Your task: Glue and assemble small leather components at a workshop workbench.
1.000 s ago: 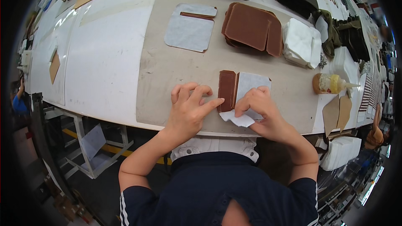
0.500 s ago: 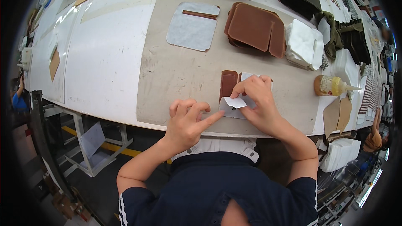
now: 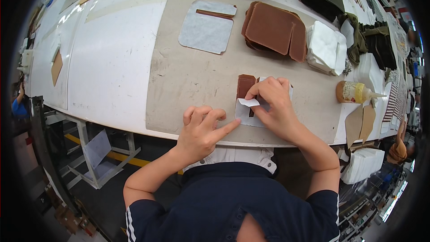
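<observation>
A brown leather piece (image 3: 246,84) lies on the grey mat near the table's front edge, its near part covered by a thin white sheet (image 3: 244,115). A flap of the white sheet (image 3: 247,102) is pinched between thumb and fingers of my right hand (image 3: 274,103), lifted and folded back off the leather. Beneath it shows a dark slot. My left hand (image 3: 200,127) holds nothing; its index finger stretches out to the sheet's lower left edge, with the other fingers loosely bent. My right hand hides much of the piece's right side.
Farther back on the mat (image 3: 179,80) lie a slotted white-backed piece (image 3: 206,31) and a stack of brown leather pieces (image 3: 273,29). White sheets (image 3: 324,47) sit beside the stack. A glue bottle (image 3: 354,92) lies at the right, near brown card pieces (image 3: 360,123).
The right hand has drawn the white flap slightly up and back, so more of the dark slot shows. The left fingertip stays at the sheet's edge.
</observation>
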The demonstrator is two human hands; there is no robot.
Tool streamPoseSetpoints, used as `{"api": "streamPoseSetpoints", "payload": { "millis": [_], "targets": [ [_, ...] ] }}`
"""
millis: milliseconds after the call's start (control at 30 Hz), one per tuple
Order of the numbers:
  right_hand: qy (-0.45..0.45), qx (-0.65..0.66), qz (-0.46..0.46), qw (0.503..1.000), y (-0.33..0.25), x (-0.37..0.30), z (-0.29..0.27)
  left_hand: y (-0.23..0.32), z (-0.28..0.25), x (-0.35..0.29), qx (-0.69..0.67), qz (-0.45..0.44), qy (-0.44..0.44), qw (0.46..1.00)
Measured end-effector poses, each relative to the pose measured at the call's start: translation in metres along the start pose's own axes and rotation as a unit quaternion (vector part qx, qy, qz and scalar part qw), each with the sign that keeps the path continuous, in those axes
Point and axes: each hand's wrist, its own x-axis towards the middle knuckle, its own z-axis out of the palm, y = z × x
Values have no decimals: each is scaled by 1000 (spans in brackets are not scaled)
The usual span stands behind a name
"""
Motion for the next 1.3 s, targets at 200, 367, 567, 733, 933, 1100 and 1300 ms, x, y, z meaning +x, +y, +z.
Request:
{"api": "streamPoseSetpoints", "payload": {
  "millis": [200, 367, 567, 733, 933, 1100, 1300],
  "targets": [
    [11, -18, -15, 1000, 1, 0, 3, 0, 0, 1, 8, 4, 0, 1000],
    [26, -23, -20, 999, -1, 2, 4, 1, -1, 1, 13, 5, -4, 1000],
    [38, -32, -27, 998, -1, 2, 4, 1, -2, 2, 15, 4, -10, 1000],
    [39, -30, -25, 998, -1, 2, 4, 1, -1, 2, 18, 3, -8, 1000],
    [43, -24, -25, 999, 0, 2, 4, 1, -1, 4, 28, 13, -13, 999],
    [45, -21, -22, 999, 2, 2, 4, -1, 0, 4, 43, 46, -16, 998],
    [65, -39, -13, 997, 5, 4, 5, 0, 0, 5, 48, 58, -32, 997]
  ]
}}
